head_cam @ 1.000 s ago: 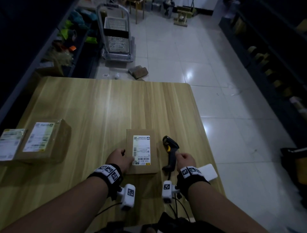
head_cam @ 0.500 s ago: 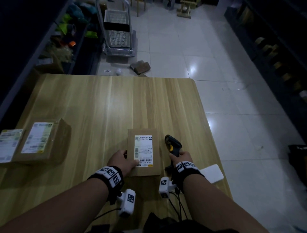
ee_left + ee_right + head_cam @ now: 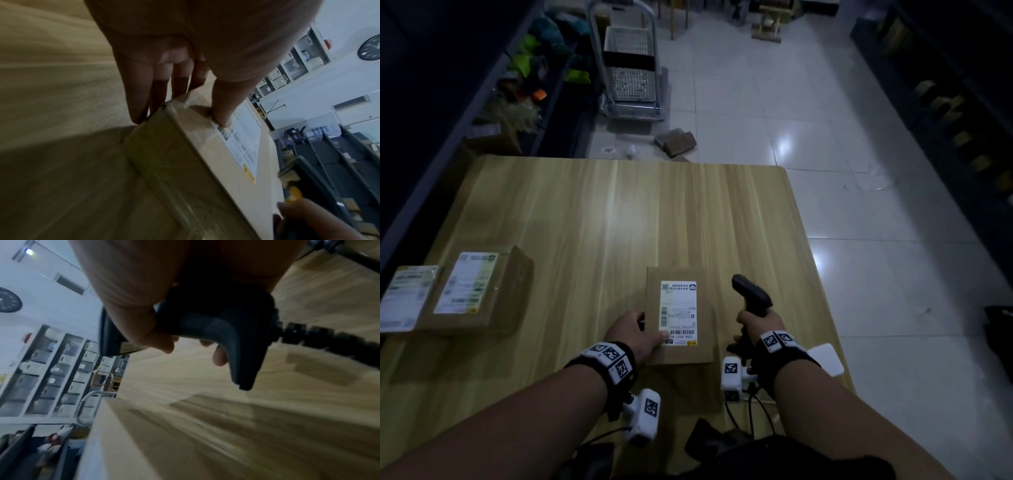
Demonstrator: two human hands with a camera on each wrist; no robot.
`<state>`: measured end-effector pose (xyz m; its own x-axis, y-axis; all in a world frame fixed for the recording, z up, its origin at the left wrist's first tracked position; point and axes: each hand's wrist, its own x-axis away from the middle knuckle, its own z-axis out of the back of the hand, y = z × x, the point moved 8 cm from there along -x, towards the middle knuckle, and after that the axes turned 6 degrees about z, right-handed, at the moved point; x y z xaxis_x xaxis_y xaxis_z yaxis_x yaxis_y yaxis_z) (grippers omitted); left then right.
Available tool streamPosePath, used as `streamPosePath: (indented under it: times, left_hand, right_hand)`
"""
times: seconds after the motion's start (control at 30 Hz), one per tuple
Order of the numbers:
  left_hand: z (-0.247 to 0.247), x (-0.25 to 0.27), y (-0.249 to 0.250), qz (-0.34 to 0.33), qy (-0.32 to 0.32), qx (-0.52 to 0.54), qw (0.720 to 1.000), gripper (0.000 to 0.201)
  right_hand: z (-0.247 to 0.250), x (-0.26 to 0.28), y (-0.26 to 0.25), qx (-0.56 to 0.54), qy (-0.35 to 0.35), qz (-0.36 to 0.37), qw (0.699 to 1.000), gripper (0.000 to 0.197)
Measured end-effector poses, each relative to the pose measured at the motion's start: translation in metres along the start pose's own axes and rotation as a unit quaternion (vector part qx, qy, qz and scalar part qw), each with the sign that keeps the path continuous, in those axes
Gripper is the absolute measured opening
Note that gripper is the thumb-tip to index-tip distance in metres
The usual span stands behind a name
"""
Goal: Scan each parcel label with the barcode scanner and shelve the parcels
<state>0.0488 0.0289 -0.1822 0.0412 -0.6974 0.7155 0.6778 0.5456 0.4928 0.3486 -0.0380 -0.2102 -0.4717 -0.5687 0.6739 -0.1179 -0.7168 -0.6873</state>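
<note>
1. parcel [image 3: 678, 315] lies flat on the wooden table [image 3: 592, 219] near its front edge, label [image 3: 678, 312] face up, with the barcode at the end nearest the person.
2. left hand [image 3: 634, 333] holds the parcel's near left corner: thumb [image 3: 223, 104] pressed on top at the label's edge, fingers [image 3: 139, 97] down the side. that thumb sits right by the barcode, so it could block the scan if it creeps further over.
3. barcode scanner [image 3: 752, 298] is gripped by the right hand [image 3: 758, 325], fingers curled around the handle, just beside the parcel's right side. its head points away across the table, not at the label; a trigger pull now would likely read nothing.
4. the scanner's coiled cable [image 3: 329, 340] trails back toward the person and could snag as the scanner swings over.
5. two more parcels [image 3: 465, 291] sit well apart at the table's left; a wide aim might catch one of their labels instead.
6. dim light and the glossy tape on the parcel may make the read unreliable.
</note>
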Motion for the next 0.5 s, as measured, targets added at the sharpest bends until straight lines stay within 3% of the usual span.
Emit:
streamPosePath:
  times: [0.13,0.23,0.4,0.5]
  left_hand:
    - [0.0,0.002,0.0,0.004,-0.005,0.003,1.0,0.057]
    - [0.0,0.003,0.001,0.001,-0.006,0.005,1.0,0.058]
    - [0.0,0.008,0.002,-0.01,-0.01,0.009,1.0,0.055]
    - [0.0,0.01,0.003,-0.014,-0.012,0.008,1.0,0.051]
  right_hand:
    - [0.0,0.016,-0.018,-0.039,-0.019,0.008,0.999,0.022]
    - [-0.001,0.031,-0.037,-0.023,-0.046,0.055,0.997,0.016]
    - [-0.011,0.049,-0.058,0.108,-0.064,0.121,0.985,0.015]
    - [-0.02,0.056,-0.068,0.224,-0.084,0.17,0.956,0.011]
